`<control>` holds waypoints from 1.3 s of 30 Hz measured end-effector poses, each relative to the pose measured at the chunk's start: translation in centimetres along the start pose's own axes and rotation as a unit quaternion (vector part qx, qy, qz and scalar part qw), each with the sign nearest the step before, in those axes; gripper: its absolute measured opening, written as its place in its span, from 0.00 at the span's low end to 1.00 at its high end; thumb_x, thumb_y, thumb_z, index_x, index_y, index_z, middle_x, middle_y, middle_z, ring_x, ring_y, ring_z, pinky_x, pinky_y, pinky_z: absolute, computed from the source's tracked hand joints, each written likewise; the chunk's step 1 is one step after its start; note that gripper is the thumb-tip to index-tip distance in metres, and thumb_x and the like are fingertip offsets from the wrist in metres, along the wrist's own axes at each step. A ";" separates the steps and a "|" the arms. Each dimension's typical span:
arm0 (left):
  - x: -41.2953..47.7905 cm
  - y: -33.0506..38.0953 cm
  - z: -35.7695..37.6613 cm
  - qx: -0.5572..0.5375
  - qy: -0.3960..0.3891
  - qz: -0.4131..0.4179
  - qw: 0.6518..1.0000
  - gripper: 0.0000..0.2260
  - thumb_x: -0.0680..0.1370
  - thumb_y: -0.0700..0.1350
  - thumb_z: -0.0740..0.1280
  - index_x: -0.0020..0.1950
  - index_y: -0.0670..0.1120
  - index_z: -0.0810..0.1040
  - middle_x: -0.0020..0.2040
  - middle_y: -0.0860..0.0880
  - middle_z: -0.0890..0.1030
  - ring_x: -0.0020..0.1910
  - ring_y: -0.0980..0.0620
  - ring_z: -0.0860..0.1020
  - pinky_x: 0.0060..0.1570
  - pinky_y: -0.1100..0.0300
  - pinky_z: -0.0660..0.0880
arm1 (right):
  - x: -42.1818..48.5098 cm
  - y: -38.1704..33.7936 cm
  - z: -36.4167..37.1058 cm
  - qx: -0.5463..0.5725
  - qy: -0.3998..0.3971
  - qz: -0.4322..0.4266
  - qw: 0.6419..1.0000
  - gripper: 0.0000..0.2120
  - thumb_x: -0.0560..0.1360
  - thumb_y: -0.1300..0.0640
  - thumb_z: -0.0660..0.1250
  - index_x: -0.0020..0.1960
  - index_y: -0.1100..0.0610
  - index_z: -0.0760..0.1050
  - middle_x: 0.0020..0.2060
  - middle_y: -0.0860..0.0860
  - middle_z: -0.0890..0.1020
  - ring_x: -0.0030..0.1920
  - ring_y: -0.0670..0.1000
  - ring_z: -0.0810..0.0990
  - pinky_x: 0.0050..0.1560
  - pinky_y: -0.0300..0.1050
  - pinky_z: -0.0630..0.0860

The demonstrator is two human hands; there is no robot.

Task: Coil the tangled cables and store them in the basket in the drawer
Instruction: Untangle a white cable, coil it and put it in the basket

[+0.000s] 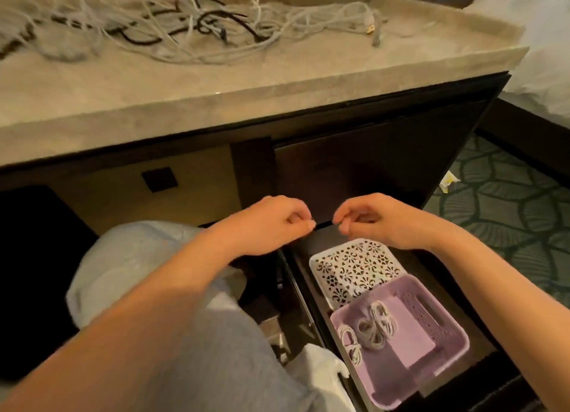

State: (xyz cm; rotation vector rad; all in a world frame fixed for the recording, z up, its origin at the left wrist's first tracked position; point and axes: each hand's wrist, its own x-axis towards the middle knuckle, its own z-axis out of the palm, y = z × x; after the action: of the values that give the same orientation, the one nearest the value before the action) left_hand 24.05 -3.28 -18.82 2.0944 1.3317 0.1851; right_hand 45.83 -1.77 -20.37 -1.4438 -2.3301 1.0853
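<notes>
A tangle of white and black cables point(191, 26) lies on the stone countertop point(154, 97) at the back. Below it a dark drawer point(303, 291) stands pulled out on the right. Inside is a purple basket point(456, 331) holding several coiled white and grey cables point(373, 328). My left hand point(271, 223) and my right hand point(379, 220) hover side by side over the drawer's back end, fingertips nearly meeting. Both have curled fingers, and I see nothing held in either.
A white patterned basket point(357, 270) sits in the drawer behind the purple one. My knee in light trousers point(160, 288) is left of the drawer. White bedding point(543, 41) and green patterned carpet point(509, 214) lie to the right.
</notes>
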 end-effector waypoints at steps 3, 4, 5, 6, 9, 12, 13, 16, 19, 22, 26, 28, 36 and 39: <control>-3.4 0.1 -5.6 0.027 0.069 0.002 0.997 0.14 0.80 0.52 0.61 0.61 0.50 0.78 0.55 0.53 0.81 0.53 0.58 0.78 0.58 0.57 0.74 | 1.4 -6.3 -2.0 -0.011 0.019 -0.064 0.998 0.06 0.76 0.54 0.65 0.53 0.50 0.77 0.42 0.48 0.83 0.43 0.45 0.82 0.49 0.45 0.79; -4.1 0.4 -6.4 0.026 0.070 0.008 0.997 0.13 0.79 0.53 0.61 0.61 0.50 0.78 0.55 0.54 0.81 0.53 0.59 0.78 0.58 0.58 0.74 | 1.3 -7.6 -2.3 -0.017 0.028 -0.073 0.997 0.06 0.77 0.54 0.65 0.53 0.50 0.77 0.41 0.48 0.83 0.41 0.44 0.82 0.46 0.41 0.78; -5.0 0.7 -7.7 0.028 0.074 0.006 0.997 0.13 0.79 0.53 0.61 0.60 0.51 0.78 0.55 0.55 0.81 0.53 0.60 0.78 0.58 0.58 0.74 | 1.5 -9.4 -2.9 -0.020 0.032 -0.090 0.995 0.06 0.77 0.55 0.65 0.53 0.50 0.77 0.41 0.48 0.83 0.39 0.45 0.82 0.42 0.37 0.76; -6.0 0.9 -8.8 0.029 0.081 0.009 0.996 0.12 0.79 0.52 0.62 0.60 0.51 0.78 0.54 0.55 0.81 0.53 0.61 0.78 0.58 0.58 0.74 | 1.6 -11.0 -3.3 -0.020 0.028 -0.103 0.994 0.06 0.77 0.55 0.65 0.53 0.50 0.77 0.39 0.48 0.83 0.37 0.45 0.82 0.39 0.37 0.75; -9.2 1.2 -14.1 0.064 0.154 0.021 0.986 0.11 0.79 0.52 0.62 0.58 0.51 0.79 0.52 0.56 0.81 0.52 0.61 0.78 0.57 0.56 0.74 | 2.9 -17.1 -5.3 -0.050 0.049 -0.157 0.985 0.05 0.77 0.55 0.64 0.51 0.50 0.78 0.34 0.49 0.82 0.30 0.47 0.80 0.35 0.41 0.78; -11.7 1.3 -18.5 0.134 0.206 0.011 0.969 0.12 0.78 0.55 0.60 0.57 0.53 0.78 0.49 0.60 0.80 0.48 0.65 0.76 0.52 0.63 0.74 | 4.7 -22.2 -6.7 -0.106 0.099 -0.201 0.969 0.04 0.78 0.54 0.63 0.49 0.48 0.77 0.34 0.46 0.81 0.30 0.43 0.79 0.36 0.40 0.78; -12.4 1.2 -19.7 0.156 0.218 0.005 0.963 0.12 0.78 0.55 0.60 0.57 0.54 0.77 0.48 0.61 0.79 0.48 0.66 0.76 0.50 0.66 0.74 | 5.5 -23.4 -7.0 -0.125 0.113 -0.212 0.963 0.04 0.78 0.54 0.62 0.49 0.47 0.76 0.34 0.45 0.81 0.30 0.42 0.79 0.37 0.40 0.78; -13.6 0.3 -22.4 0.207 0.234 -0.019 0.950 0.12 0.79 0.55 0.59 0.57 0.54 0.77 0.48 0.60 0.78 0.47 0.66 0.75 0.46 0.70 0.72 | 7.6 -26.7 -7.6 -0.155 0.129 -0.231 0.952 0.04 0.78 0.54 0.63 0.49 0.48 0.76 0.34 0.44 0.81 0.30 0.40 0.79 0.39 0.41 0.77; -14.1 -1.0 -24.5 0.206 0.254 -0.032 0.944 0.10 0.79 0.53 0.60 0.55 0.52 0.77 0.48 0.58 0.79 0.46 0.63 0.76 0.47 0.68 0.73 | 10.3 -29.3 -8.0 -0.170 0.134 -0.238 0.947 0.05 0.78 0.56 0.63 0.50 0.52 0.78 0.35 0.46 0.81 0.32 0.44 0.80 0.39 0.41 0.77; -14.2 -2.5 -26.9 0.183 0.295 -0.040 0.937 0.09 0.79 0.50 0.62 0.54 0.50 0.79 0.48 0.54 0.80 0.47 0.57 0.78 0.49 0.62 0.75 | 13.7 -31.7 -8.2 -0.179 0.151 -0.253 0.939 0.07 0.78 0.57 0.64 0.53 0.54 0.78 0.38 0.44 0.78 0.40 0.47 0.79 0.43 0.42 0.75; -13.4 -4.3 -29.5 0.143 0.341 -0.065 0.927 0.10 0.80 0.49 0.62 0.56 0.48 0.79 0.52 0.51 0.82 0.50 0.55 0.78 0.53 0.59 0.75 | 18.2 -32.8 -7.6 -0.245 0.260 -0.229 0.905 0.11 0.79 0.55 0.61 0.59 0.52 0.76 0.55 0.50 0.76 0.58 0.52 0.73 0.59 0.47 0.69; -12.7 -5.5 -30.5 0.160 0.349 -0.100 0.918 0.12 0.81 0.49 0.59 0.61 0.48 0.76 0.57 0.50 0.79 0.54 0.54 0.76 0.55 0.59 0.73 | 20.7 -33.1 -7.1 -0.253 0.277 -0.196 0.906 0.13 0.80 0.52 0.57 0.60 0.53 0.75 0.58 0.52 0.76 0.59 0.55 0.74 0.59 0.50 0.71; -7.8 -11.1 -33.2 -0.072 0.522 -0.170 0.832 0.26 0.82 0.51 0.58 0.75 0.43 0.55 0.74 0.44 0.62 0.71 0.45 0.65 0.65 0.53 0.64 | 29.0 -33.6 -5.1 -0.255 0.276 -0.141 0.916 0.19 0.81 0.45 0.52 0.64 0.56 0.69 0.60 0.54 0.76 0.58 0.58 0.76 0.51 0.50 0.72; -5.8 -13.0 -33.6 -0.163 0.529 -0.200 0.808 0.25 0.81 0.52 0.59 0.73 0.40 0.60 0.69 0.43 0.68 0.67 0.44 0.69 0.58 0.55 0.67 | 31.3 -33.5 -4.6 -0.256 0.316 -0.151 0.901 0.19 0.81 0.45 0.51 0.63 0.56 0.70 0.57 0.55 0.78 0.55 0.59 0.77 0.47 0.51 0.72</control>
State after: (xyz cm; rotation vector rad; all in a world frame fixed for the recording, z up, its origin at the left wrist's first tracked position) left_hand -3.29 10.14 1.19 1.3137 2.1063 1.4411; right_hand 9.01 18.08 -1.01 -1.2450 -2.2827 -0.1067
